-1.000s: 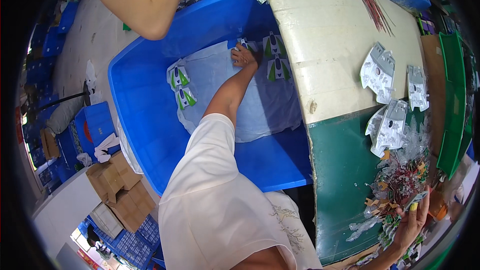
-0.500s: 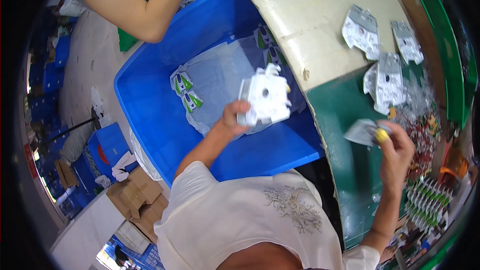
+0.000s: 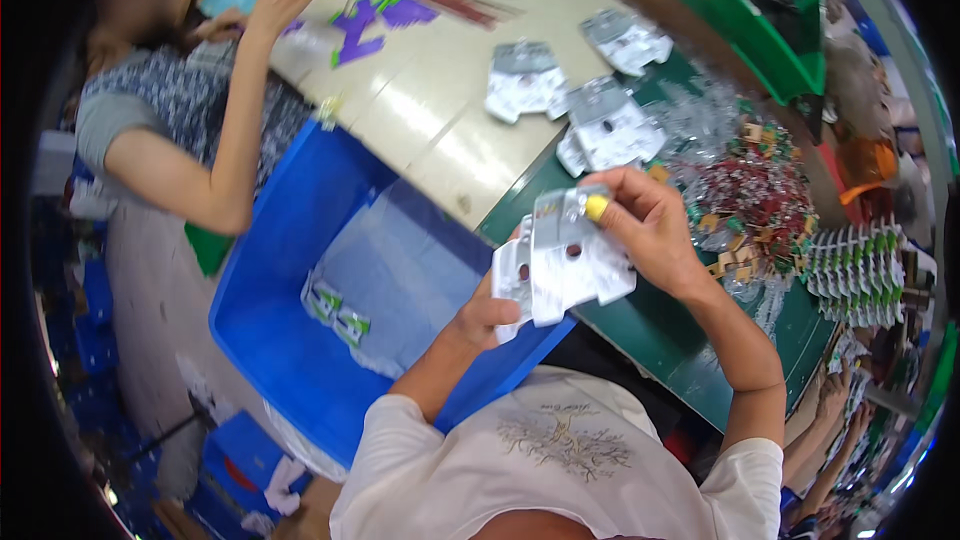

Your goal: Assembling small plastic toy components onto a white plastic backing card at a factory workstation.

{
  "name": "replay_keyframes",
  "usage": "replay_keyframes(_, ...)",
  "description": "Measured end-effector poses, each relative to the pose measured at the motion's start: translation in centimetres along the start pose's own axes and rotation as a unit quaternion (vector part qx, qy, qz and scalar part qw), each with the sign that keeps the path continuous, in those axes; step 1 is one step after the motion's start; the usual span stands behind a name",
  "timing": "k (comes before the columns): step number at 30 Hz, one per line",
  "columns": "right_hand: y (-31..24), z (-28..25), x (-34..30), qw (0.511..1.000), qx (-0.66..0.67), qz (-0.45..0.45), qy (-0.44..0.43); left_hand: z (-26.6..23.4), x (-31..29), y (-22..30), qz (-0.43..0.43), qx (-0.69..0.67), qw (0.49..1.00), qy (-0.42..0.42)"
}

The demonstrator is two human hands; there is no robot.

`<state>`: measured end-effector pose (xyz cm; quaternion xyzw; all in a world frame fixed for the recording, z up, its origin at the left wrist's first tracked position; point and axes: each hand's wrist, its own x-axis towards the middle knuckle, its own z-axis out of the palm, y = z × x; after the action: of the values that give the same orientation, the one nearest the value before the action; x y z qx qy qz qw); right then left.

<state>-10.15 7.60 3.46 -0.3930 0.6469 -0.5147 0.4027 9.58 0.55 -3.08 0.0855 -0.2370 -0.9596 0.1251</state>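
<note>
My left hand is closed on the edge of a white plastic housing with a dark round hole. My right hand, a yellow cover on its thumb, pinches the grey upper end of a second white plastic housing. The two housings overlap in front of my chest, the right one partly hiding the left one. Further housings with grey ends lie beyond them: one close by on the green mat, one and one farther off.
A deep blue bin at the left holds green-and-white pieces on a pale liner. Wired parts are heaped at the right, beside a stacked row of white-green pieces. A green tray stands behind. A co-worker's arm reaches over purple pieces.
My hands have come together: the left housing has moved from over the bin to meet the piece in my right hand. The view has swung toward the table.
</note>
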Motion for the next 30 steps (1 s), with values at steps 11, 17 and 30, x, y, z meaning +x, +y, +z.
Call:
replay_keyframes(11, -4.6, -14.1, 11.9, 0.834, -0.433, -0.246, 0.238, 2.1, 2.9, 2.6, -0.041, -0.082, 0.994, 0.057)
replay_keyframes(17, -8.8, -25.8, 23.5, 0.766, -0.577, -0.107, 0.261, -0.7, 3.7, 1.9, -0.078, -0.123, 0.988, 0.055)
replay_keyframes(30, -6.9, -29.7, 30.3, 0.786, -0.572, 0.146, 0.182, 1.3, 5.4, 1.8, -0.052, -0.022, 0.997, 0.052)
